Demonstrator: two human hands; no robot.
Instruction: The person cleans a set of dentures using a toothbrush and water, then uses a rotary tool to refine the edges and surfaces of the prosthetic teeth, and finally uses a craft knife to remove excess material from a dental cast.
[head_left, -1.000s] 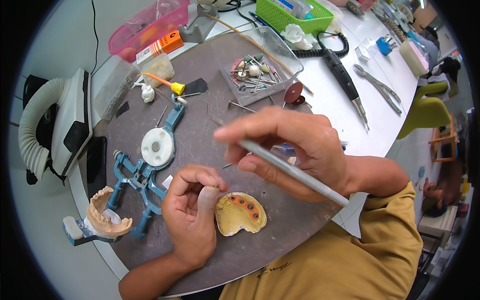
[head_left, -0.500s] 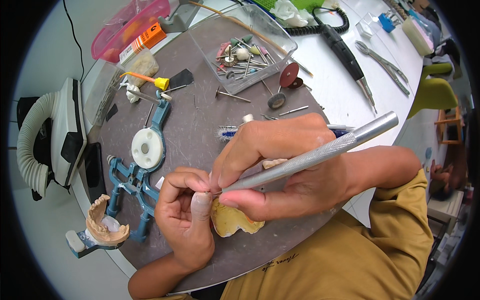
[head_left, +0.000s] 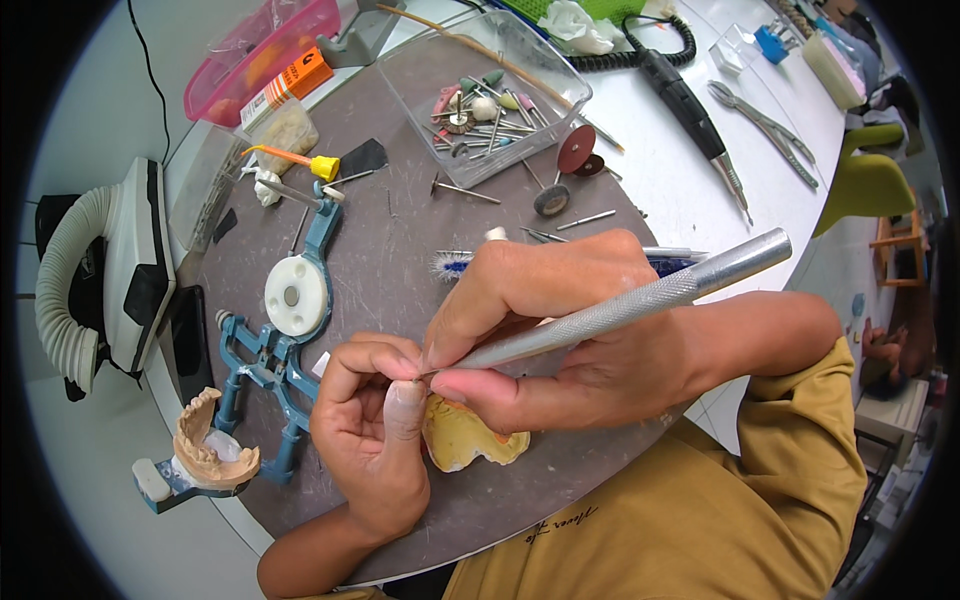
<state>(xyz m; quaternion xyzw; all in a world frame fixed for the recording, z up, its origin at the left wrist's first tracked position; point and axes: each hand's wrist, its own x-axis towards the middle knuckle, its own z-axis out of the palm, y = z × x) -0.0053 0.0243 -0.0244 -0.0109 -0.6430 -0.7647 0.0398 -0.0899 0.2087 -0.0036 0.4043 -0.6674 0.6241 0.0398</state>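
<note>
My right hand (head_left: 560, 330) grips a silver knurled pen-shaped handle (head_left: 640, 310), its tip brought down to the fingertips of my left hand (head_left: 370, 425). That hand pinches something tiny between thumb and index finger, largely hidden. Under both hands lies a yellow dental cast (head_left: 470, 452), partly covered by my right hand. A blue articulator (head_left: 255, 358) with a white round plate (head_left: 292, 298) rests to the left, and a beige tooth model (head_left: 215, 450) on a mount stands at lower left.
Behind sit a clear box of burs (head_left: 480, 120), loose discs (head_left: 576, 150), a pink basket (head_left: 225, 85), a black handpiece (head_left: 680, 110) and pliers (head_left: 760, 135). A white hose unit (head_left: 135, 260) stands at left. A green chair (head_left: 865, 180) and another person's hand (head_left: 880, 345) are at far right.
My right hand has swung the silver tool round and come down over the cast to meet my left fingertips. In the last half second it has shifted only slightly.
</note>
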